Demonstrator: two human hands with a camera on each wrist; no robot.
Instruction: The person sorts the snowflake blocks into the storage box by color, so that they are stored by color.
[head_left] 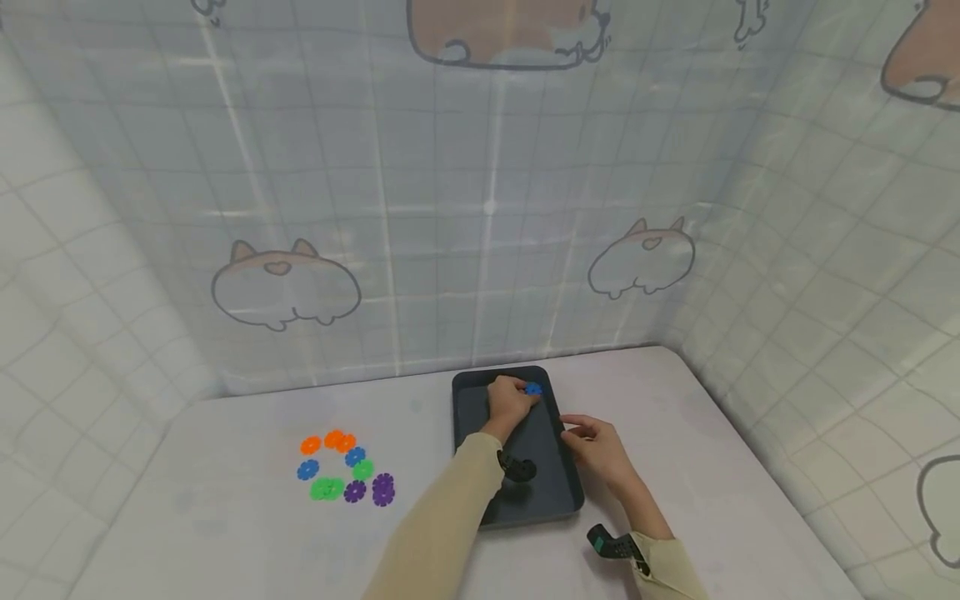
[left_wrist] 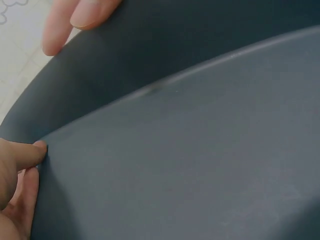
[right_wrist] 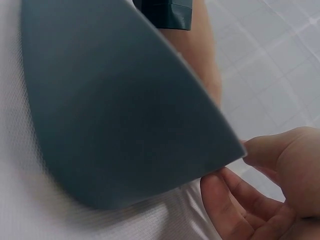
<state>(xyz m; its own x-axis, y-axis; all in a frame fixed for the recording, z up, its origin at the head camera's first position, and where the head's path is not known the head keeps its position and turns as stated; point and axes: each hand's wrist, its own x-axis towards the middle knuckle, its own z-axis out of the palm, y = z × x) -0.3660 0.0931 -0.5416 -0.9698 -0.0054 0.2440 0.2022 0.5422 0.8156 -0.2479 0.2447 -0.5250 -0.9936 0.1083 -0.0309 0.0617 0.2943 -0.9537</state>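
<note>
Pinching blue disc (head_left: 533,388), left hand (head_left: 508,402) inside tray (head_left: 543,471) by its far right corner; right hand (head_left: 597,447) pinching tray's right rim; tray near desk's (head_left: 240,525) far edge.

A dark grey, rectangular, rimmed tray with rounded corners (head_left: 546,467) is set lengthwise on the white tabletop (head_left: 240,533), its right rim pinched by the right hand (head_left: 602,454). A small blue flower-shaped disc (head_left: 533,388) is held in the left hand's (head_left: 510,402) fingertips near the tray's far right corner.
</note>
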